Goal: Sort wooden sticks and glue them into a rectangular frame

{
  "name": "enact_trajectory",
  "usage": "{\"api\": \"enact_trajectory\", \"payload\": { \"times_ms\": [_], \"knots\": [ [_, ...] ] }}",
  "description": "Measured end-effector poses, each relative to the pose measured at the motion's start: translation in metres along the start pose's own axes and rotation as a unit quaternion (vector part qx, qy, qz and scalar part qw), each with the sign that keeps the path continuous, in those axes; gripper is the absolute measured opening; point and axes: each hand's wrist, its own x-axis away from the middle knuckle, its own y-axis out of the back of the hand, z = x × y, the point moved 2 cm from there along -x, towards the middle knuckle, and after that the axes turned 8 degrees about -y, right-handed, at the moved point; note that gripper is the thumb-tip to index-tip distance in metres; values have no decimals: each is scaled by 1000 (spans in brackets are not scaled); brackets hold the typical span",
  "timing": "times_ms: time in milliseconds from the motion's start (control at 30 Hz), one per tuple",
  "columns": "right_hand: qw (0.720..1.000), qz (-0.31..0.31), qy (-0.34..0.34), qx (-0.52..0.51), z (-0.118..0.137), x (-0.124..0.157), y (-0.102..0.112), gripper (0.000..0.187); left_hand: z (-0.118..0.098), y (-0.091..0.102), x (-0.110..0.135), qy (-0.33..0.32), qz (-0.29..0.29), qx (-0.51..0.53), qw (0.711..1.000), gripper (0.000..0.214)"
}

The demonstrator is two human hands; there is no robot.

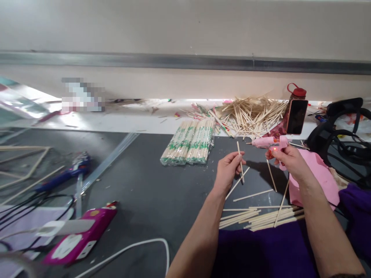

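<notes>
A thin wooden stick (242, 174) stands nearly upright in my left hand (230, 168), pinched between thumb and fingers. My right hand (291, 159) is wrapped round a pink hot glue gun (265, 142) with a small orange light on its side. The nozzle points left, above and a little right of the stick's top end, apart from it. Below my hands lie several loose sticks (253, 195). A row of more sticks (272, 217) lies at the table's near edge, by the purple cloth (261, 247).
Plastic-wrapped stick packs (188, 143) and a stick heap (255, 114) lie at the back. A phone (297, 117) leans on a red-capped bottle (299, 92). Leftward are a blue glue gun (60, 175), clear glue sticks (108, 162), a magenta power bank (84, 235) and a stick frame (31, 175).
</notes>
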Motion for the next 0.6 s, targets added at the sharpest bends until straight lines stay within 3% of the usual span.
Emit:
{"api": "enact_trajectory", "payload": {
  "times_ms": [600],
  "knots": [
    [1000,-7,3,-7,-4,0,-7,33,4,-3,3,24,47,-7,999,41]
  ]
}}
